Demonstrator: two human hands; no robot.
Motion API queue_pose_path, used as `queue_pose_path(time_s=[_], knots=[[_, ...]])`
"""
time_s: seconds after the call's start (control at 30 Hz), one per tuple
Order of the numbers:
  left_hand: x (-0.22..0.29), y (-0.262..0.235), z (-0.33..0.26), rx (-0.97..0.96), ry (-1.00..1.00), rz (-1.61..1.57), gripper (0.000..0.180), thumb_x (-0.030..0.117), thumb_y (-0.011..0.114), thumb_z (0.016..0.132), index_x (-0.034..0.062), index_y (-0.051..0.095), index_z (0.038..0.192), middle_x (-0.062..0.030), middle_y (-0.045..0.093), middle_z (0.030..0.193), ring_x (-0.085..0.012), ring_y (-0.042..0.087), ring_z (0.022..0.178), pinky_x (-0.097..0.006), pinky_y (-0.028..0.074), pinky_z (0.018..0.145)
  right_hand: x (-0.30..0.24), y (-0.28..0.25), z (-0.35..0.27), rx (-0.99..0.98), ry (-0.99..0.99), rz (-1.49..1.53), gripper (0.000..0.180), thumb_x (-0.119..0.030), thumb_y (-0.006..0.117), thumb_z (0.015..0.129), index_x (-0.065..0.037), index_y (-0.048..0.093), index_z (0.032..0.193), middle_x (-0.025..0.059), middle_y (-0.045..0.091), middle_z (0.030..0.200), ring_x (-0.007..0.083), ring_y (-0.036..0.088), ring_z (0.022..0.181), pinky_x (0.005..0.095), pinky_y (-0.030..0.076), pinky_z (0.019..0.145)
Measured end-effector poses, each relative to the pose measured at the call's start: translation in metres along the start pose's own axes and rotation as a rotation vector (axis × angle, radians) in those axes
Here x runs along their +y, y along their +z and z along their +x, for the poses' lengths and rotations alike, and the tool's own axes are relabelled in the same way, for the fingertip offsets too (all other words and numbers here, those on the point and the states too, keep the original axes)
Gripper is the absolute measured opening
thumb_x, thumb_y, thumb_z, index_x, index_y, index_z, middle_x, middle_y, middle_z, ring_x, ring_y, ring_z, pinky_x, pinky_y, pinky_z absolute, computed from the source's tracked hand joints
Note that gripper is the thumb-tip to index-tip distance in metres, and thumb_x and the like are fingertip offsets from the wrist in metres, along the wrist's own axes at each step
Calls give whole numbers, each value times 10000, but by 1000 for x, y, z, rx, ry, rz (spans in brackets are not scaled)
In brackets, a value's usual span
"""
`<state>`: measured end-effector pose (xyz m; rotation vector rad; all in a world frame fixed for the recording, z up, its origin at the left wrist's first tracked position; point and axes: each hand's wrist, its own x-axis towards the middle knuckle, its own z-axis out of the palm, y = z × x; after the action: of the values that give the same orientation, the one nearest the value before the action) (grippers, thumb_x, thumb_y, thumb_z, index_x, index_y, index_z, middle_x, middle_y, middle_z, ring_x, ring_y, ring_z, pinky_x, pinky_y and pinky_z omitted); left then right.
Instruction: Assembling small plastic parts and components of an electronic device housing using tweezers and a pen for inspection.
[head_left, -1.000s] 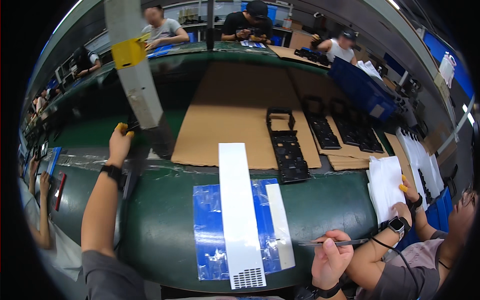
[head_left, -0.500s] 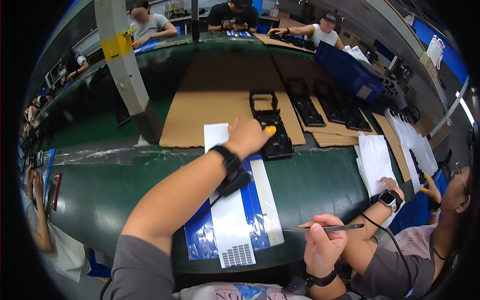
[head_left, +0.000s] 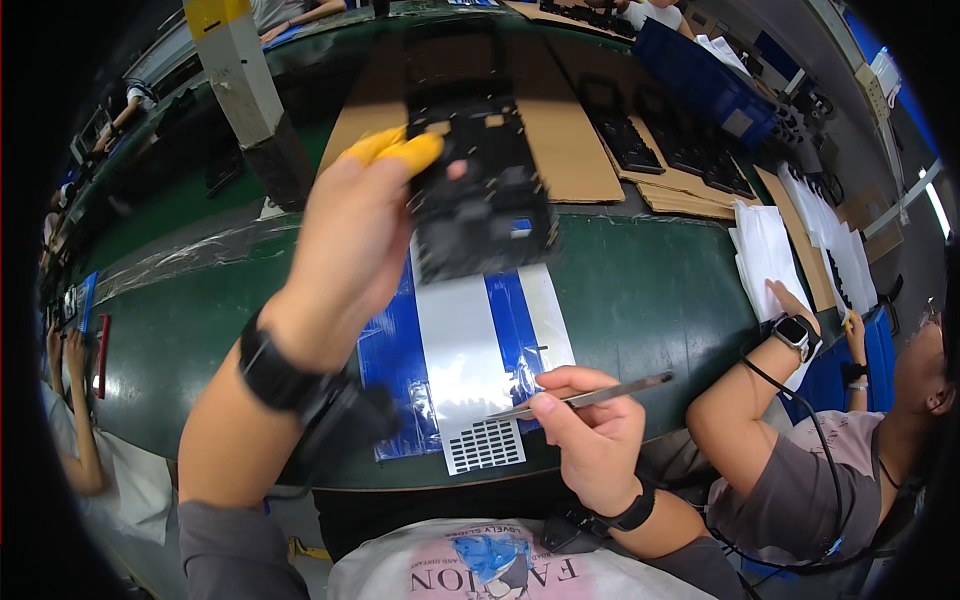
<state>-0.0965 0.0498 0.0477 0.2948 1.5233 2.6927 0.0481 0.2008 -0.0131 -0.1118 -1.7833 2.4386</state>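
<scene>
Head view. Your left hand [head_left: 350, 240] is now holding the black plastic frame [head_left: 478, 185] up above the tabletop [head_left: 640, 290]; half a second ago that hand was only reaching out to the frame where it lay on the brown cardboard sheet [head_left: 570, 140], and a second ago it was far out to your left. The frame is therefore off the cardboard and coming in toward you, blurred by the motion, pinched at its left edge by your fingertips, which are wearing yellow finger cots [head_left: 400, 150]. Just below the raised frame, the white strip [head_left: 465, 370] is lying on its blue backing sheet [head_left: 400, 360], between your two hands. Your right hand [head_left: 590, 440] is staying closed around the thin metal tweezers [head_left: 590, 397], whose tips are pointing left over the lower part of the strip, as in both earlier pictures. Judging by this, the pick-up is done and the frame is arriving over the strip, with the tweezers waiting beside it. To the right of your right hand, a co-worker's forearm with a wristwatch [head_left: 795, 330] is resting on a stack of white sheets [head_left: 770, 250].
</scene>
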Motion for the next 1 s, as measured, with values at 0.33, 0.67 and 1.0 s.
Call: queue_pose_path(time_s=[0.33,0.67,1.0], knots=[[11,-21,-101,311,19,-227,328,140,432,857,57,364,1166,-79,506,1027,-143,536,856,-271,463,736,17,4,3,25,89,-97,175,33,563,742,44,539,914,62,575,717,68,535,597,157,389,494],[-11,-41,-97,233,232,-85,400,108,363,865,60,267,1249,-82,411,1173,-174,417,1075,-330,368,910,18,2,3,29,102,-178,170,26,574,737,52,546,903,62,579,699,58,522,580,150,373,482],[-12,-29,-99,207,-113,-299,425,103,394,860,143,226,1248,-110,414,1159,-227,471,1025,-402,419,859,-22,7,3,16,-16,187,184,30,559,725,64,495,893,154,583,695,175,576,612,226,437,520]])
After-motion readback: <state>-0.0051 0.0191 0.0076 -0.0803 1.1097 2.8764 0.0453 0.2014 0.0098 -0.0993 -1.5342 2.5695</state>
